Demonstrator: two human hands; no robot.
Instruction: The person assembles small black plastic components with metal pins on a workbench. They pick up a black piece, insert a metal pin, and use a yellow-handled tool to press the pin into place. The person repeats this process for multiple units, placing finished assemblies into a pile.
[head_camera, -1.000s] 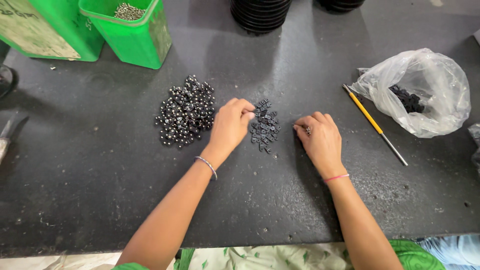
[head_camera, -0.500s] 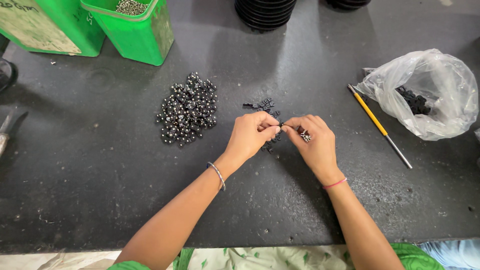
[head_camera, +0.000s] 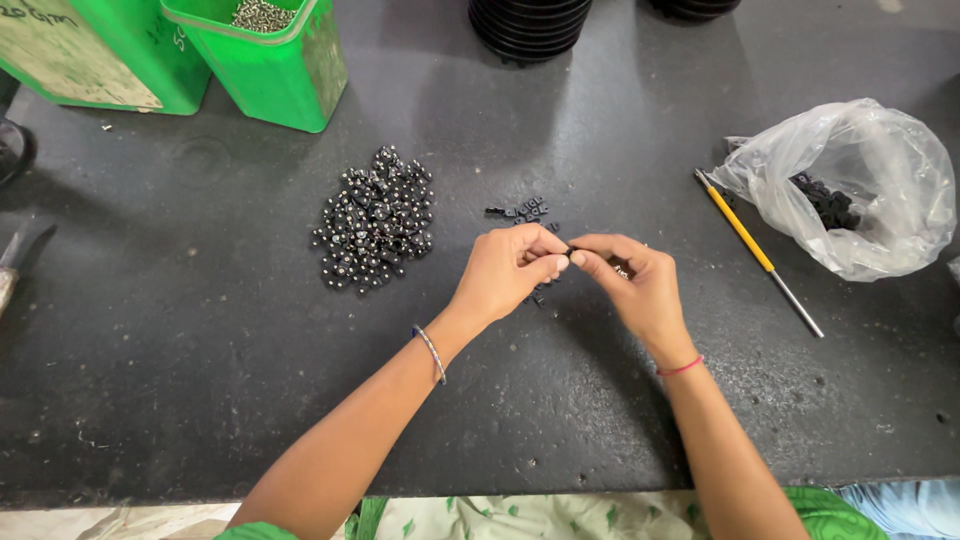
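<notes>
Left hand (head_camera: 508, 275) and right hand (head_camera: 640, 290), apart a second ago, now meet fingertip to fingertip, pinching a tiny black part (head_camera: 570, 250) above scattered small black plastic pieces (head_camera: 525, 210).

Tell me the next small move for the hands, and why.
Probably press the two small pieces together. The left hand and right hand meet fingertip to fingertip, pinching a tiny black part between them above the loose black parts. After that, it would likely go onto the finished pile at left.
</notes>
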